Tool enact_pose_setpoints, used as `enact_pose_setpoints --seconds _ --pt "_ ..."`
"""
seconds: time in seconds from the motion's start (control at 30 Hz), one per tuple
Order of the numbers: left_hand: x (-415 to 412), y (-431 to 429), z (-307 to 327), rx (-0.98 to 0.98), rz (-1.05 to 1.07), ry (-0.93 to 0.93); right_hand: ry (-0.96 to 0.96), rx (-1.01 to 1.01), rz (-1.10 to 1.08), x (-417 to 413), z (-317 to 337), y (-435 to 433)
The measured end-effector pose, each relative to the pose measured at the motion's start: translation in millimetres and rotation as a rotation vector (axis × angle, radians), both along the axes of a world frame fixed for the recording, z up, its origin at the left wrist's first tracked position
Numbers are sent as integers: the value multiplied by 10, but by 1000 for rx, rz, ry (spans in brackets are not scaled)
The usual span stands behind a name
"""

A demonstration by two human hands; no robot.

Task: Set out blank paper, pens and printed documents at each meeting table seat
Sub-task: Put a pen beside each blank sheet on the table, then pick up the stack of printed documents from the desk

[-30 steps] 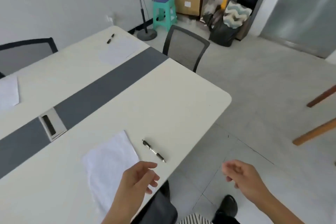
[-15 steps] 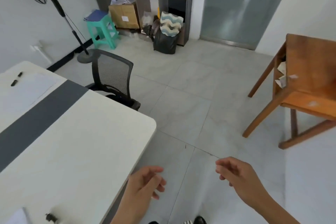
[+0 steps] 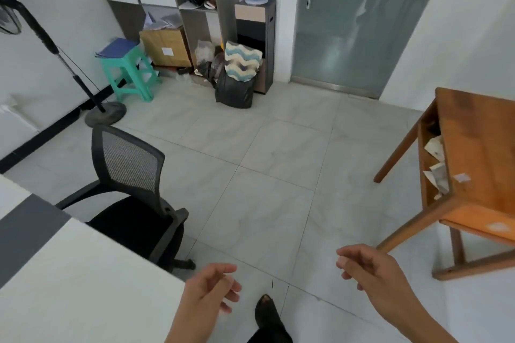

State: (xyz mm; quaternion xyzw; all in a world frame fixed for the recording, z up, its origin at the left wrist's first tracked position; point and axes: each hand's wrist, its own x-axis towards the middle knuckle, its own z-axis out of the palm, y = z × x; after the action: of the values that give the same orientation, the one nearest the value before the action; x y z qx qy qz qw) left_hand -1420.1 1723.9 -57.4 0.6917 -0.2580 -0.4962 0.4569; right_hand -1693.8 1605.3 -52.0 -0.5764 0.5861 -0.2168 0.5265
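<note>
From my head camera, my left hand (image 3: 207,291) hangs empty just past the rounded corner of the white meeting table with the grey centre strip (image 3: 83,281), fingers loosely curled and holding nothing. My right hand (image 3: 370,273) floats over the pale tiled floor (image 3: 267,175), also empty, fingers half bent. No paper, pens or documents lie on the part of the table in sight. A black mesh-backed office chair (image 3: 131,192) stands at the table's end. A brown wooden side table (image 3: 473,164) stands to my right.
</note>
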Motion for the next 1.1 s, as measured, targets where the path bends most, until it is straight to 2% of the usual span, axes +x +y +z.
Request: enact_pose_setpoints --seconds 0.27,0.6,0.83,1.1 --pt "704 -1921 436 -90 -77 -46 -31 -30 -49 613 308 -1588" --pt "1578 -3773 177 2 56 -53 -49 55 20 1544 -21 -3850" --pt "2376 -4938 481 -55 313 -58 -45 26 302 2768 268 -5659" --pt "3547 -5548 160 22 491 -57 -61 -4 515 4543 275 -6979"
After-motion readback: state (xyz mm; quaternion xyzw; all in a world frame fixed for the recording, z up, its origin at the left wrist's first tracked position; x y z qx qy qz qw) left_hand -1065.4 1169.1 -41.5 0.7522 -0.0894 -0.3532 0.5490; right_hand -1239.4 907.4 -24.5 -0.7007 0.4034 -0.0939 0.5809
